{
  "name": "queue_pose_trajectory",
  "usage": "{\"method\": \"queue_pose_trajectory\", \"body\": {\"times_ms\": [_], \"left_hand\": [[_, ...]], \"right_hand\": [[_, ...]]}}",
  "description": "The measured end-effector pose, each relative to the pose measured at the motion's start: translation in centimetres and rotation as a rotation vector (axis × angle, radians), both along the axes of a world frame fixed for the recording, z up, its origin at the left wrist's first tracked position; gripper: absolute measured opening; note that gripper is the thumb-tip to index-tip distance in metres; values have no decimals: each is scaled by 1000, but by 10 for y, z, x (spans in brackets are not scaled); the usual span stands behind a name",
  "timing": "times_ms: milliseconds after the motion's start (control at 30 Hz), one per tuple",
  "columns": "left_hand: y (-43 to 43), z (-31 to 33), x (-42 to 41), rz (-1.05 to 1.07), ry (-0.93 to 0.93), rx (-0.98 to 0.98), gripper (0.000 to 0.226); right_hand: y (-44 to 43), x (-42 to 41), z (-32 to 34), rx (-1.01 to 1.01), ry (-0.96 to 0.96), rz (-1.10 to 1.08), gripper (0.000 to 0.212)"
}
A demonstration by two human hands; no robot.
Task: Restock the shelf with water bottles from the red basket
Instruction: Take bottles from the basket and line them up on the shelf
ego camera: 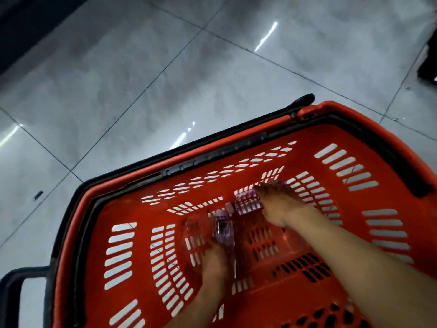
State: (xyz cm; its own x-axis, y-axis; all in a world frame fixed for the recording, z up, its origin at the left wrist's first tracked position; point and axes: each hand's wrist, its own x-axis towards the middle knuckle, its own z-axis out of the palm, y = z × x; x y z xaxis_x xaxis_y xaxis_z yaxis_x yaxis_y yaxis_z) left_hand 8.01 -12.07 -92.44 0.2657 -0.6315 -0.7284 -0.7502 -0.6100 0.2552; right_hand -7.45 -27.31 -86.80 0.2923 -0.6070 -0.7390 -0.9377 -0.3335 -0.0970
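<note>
A red plastic basket [335, 147] with slotted walls and black handles fills the lower part of the head view. Clear water bottles with purple caps and labels lie on its bottom. My left hand [216, 259] reaches down and is closed on one bottle [222, 230] that points away from me. My right hand [276, 207] lies over another bottle [248, 203] deeper in the basket, its fingers wrapped around it. A third clear bottle [194, 228] lies just left of the first. The picture is blurred by motion. No shelf is in view.
Grey glossy floor tiles [165, 67] surround the basket. A dark base edge [23, 27] runs across the top left corner. A dark object [428, 67] sits at the right edge. A small dark scrap [38, 195] lies on the floor left of the basket.
</note>
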Motion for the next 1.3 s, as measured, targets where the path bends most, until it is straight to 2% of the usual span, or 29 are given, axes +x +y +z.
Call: {"method": "queue_pose_trajectory", "body": {"times_ms": [67, 167, 233, 300, 400, 500, 567, 633, 667, 733, 833, 867, 900, 967, 1000, 1033, 1100, 1167, 1300], "left_hand": [[-1, -2, -1, 41, -6, 10, 41], [-1, -1, 0, 60, -22, 38, 38], [0, -1, -1, 76, -12, 48, 37], [-3, 4, -4, 142, 29, 49, 37], [-6, 1, -8, 175, 167, 24, 50], [-14, 2, -19, 359, 352, 19, 35], [-16, 9, -23, 514, 484, 1, 35], [-14, 17, -25, 597, 497, 32, 32], [-14, 21, -28, 589, 488, 62, 27], [-14, 24, -36, 567, 524, 142, 18], [-24, 20, -56, 567, 536, 164, 15], [-25, 14, -63, 580, 516, 142, 5], [-27, 9, -69, 607, 501, 114, 23], [-29, -19, -78, 664, 530, 20, 78], [-28, -38, -81, 662, 525, -40, 91], [-27, -67, -85, 654, 496, -59, 93], [-31, -87, -90, 657, 430, -59, 77], [-39, -67, -98, 692, 403, -56, 57], [-45, -6, -103, 857, 547, -27, 29]], "right_hand": [[10, -4, -9, -63, 7, 9, 75], [22, -4, -12, -199, -30, -71, 70], [30, -9, -15, -127, 17, -119, 85], [39, -21, -18, 58, 79, -198, 92], [58, -30, -22, 237, 16, -315, 57], [63, -30, -18, 300, -69, -369, 38], [60, -33, -14, 492, -169, -517, 25], [55, -35, -2, 683, -242, -732, 38], [54, -36, 2, 718, -242, -805, 49], [52, -34, 12, 727, -237, -848, 61], [53, -31, 24, 657, -222, -884, 59], [55, -33, 24, 598, -187, -846, 57], [57, -36, 25, 524, -149, -797, 54], [56, -46, 23, 380, -97, -793, 46], [56, -52, 19, 340, -77, -813, 43], [55, -57, 15, 321, -77, -841, 40], [55, -62, 14, 345, -115, -905, 38], [56, -65, 8, 361, -158, -941, 38], [54, -62, 8, 418, -185, -851, 38]]}}
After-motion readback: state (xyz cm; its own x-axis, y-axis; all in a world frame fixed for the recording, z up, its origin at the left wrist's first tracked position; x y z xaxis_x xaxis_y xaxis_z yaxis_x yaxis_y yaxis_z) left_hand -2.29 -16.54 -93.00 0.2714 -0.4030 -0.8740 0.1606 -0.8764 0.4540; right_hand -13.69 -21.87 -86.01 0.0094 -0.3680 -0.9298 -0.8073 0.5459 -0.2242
